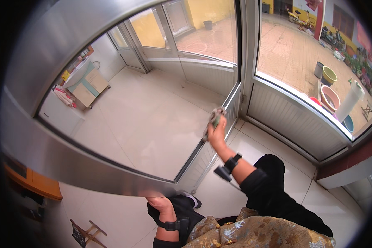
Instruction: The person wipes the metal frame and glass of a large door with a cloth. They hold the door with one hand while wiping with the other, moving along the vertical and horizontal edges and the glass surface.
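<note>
A glazed metal door (pixel 124 185) stands across my view, its wide silver frame around a large pane. My right hand (pixel 217 129) grips a crumpled greyish-green rag (pixel 215 117) and presses it against the door's inner frame, along the pane's right edge. My left hand (pixel 159 202) is at the near edge of the door frame and seems to hold it; the fingertips are mostly hidden by the frame. Both wrists wear black straps, the right one with a small black device (pixel 223 173).
Through the pane shows a tiled floor with a washbasin cabinet (pixel 87 84). A fixed window wall (pixel 291 118) rises on the right; outside it are tubs (pixel 330 75) in a paved yard. At lower left are an orange wooden table (pixel 41 184) and a folding stool (pixel 89 234).
</note>
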{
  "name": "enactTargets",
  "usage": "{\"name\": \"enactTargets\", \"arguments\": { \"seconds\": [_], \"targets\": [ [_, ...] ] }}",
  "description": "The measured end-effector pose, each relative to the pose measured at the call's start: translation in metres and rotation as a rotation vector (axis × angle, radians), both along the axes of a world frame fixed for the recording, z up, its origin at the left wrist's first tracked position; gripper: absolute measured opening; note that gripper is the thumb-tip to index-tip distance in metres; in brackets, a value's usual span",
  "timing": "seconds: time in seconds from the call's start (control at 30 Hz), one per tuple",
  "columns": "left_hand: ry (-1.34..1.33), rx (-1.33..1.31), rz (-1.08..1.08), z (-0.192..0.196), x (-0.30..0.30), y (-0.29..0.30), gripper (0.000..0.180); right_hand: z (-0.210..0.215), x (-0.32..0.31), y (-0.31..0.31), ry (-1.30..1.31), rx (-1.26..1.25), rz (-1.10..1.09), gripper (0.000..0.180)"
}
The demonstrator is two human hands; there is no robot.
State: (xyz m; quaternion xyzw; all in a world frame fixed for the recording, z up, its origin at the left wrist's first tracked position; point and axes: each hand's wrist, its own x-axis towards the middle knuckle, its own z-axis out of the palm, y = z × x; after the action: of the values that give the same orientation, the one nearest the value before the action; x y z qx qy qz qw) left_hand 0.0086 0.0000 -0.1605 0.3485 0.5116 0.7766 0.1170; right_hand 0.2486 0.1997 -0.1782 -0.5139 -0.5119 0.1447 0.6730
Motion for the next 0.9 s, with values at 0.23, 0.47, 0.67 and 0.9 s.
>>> {"name": "enactTargets", "arguments": {
  "seconds": [0.23, 0.47, 0.67, 0.9],
  "targets": [
    [0.107, -0.145, 0.036, 0.008, -0.006, -0.002, 0.052, 0.098, -0.086, -0.122, -0.350, 0.349, 0.297, 0.081],
    [0.168, -0.186, -0.079, 0.011, -0.009, -0.007, 0.051, 0.257, -0.060, -0.084, -0.766, 0.778, 0.211, 0.050],
    [0.542, -0.226, 0.102, -0.007, -0.020, -0.009, 0.038, 0.329, -0.001, 0.006, -0.526, 0.837, 0.012, 0.063],
    [0.462, -0.129, 0.117, -0.023, -0.024, -0.009, 0.028, 0.344, 0.104, 0.131, -0.338, 0.659, -0.101, 0.036]
  ]
}}
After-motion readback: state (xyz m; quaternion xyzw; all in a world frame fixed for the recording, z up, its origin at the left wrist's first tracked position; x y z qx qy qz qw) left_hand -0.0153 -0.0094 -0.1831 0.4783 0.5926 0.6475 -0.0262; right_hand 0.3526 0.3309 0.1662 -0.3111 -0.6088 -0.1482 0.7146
